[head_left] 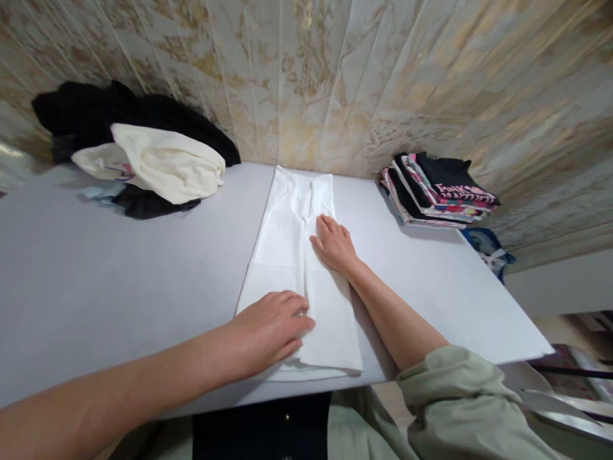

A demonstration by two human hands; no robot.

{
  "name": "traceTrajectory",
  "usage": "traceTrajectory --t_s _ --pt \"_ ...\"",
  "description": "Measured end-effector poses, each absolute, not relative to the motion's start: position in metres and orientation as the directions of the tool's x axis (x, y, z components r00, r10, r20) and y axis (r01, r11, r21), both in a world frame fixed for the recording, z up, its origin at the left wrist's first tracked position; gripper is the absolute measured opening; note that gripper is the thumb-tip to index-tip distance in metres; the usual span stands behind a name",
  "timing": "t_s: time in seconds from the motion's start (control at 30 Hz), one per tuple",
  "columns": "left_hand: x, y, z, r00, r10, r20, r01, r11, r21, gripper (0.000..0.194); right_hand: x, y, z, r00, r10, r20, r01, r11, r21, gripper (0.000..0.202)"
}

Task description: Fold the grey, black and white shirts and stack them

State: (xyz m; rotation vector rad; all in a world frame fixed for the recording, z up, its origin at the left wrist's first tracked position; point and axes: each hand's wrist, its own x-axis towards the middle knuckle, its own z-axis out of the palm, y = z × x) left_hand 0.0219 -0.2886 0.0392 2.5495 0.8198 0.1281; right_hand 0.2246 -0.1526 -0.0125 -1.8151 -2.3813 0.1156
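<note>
A white garment (280,239) lies lengthwise on the white table in front of me, its two sides folded in so that their edges meet along the middle. My left hand (278,329) rests on its lower part, fingers apart and reaching just over the centre line. Farther up, my right hand (335,243) lies flat on the right side of the cloth, below the neck end. Neither hand grips anything. The cloth under both palms is hidden.
A loose heap of clothes, with a cream garment (177,163) over a black one (158,115), sits at the back left. Folded clothes stand in a stack (440,191) at the back right. A curtain (306,76) hangs behind the table (143,275).
</note>
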Motion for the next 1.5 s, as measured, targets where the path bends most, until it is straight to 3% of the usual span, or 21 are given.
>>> traceTrajectory --t_s 0.1,0.33,0.47,0.63,0.83,1.03,1.13,1.23,1.37,1.5 --pt "0.022 -0.289 0.039 0.817 0.574 -0.053 0.517 -0.690 0.507 0.025 0.226 -0.152 -0.013 -0.265 0.961 0.077 0.951 0.274 -0.146 0.058" --pt "0.031 -0.279 0.027 0.817 0.574 -0.055 0.548 -0.743 0.383 0.019 0.228 -0.152 -0.015 -0.283 0.955 0.092 0.944 0.294 -0.149 0.057" --pt "0.032 -0.285 0.030 0.857 0.508 -0.080 0.490 -0.759 0.428 0.010 0.229 -0.152 -0.015 -0.289 0.952 0.096 0.940 0.302 -0.157 0.056" --pt "0.032 -0.295 0.041 0.870 0.476 -0.128 0.475 -0.738 0.480 0.024 0.230 -0.151 -0.016 -0.294 0.950 0.105 0.935 0.308 -0.173 0.056" --pt "0.036 -0.297 0.033 0.875 0.465 -0.136 0.476 -0.774 0.417 0.004 0.230 -0.150 -0.016 -0.289 0.952 0.096 0.935 0.303 -0.187 0.057" --pt "0.034 -0.304 0.026 0.880 0.471 -0.067 0.445 -0.765 0.465 0.011 0.230 -0.151 -0.016 -0.287 0.952 0.104 0.941 0.301 -0.157 0.057" --pt "0.029 -0.302 0.039 0.883 0.463 -0.083 0.427 -0.717 0.550 0.009 0.229 -0.153 -0.015 -0.285 0.951 0.121 0.938 0.303 -0.166 0.056" --pt "0.024 -0.287 0.048 0.838 0.544 -0.042 0.455 -0.655 0.603 0.015 0.229 -0.153 -0.015 -0.293 0.944 0.151 0.928 0.319 -0.193 0.053" --pt "0.023 -0.255 0.026 0.632 0.772 0.068 0.683 -0.596 0.422 0.032 0.231 -0.153 -0.017 -0.297 0.931 0.212 0.911 0.342 -0.228 0.049" --pt "0.025 -0.244 -0.010 0.588 0.804 0.088 0.761 -0.587 0.277 0.054 0.233 -0.153 -0.013 -0.312 0.906 0.287 0.893 0.383 -0.238 0.044"
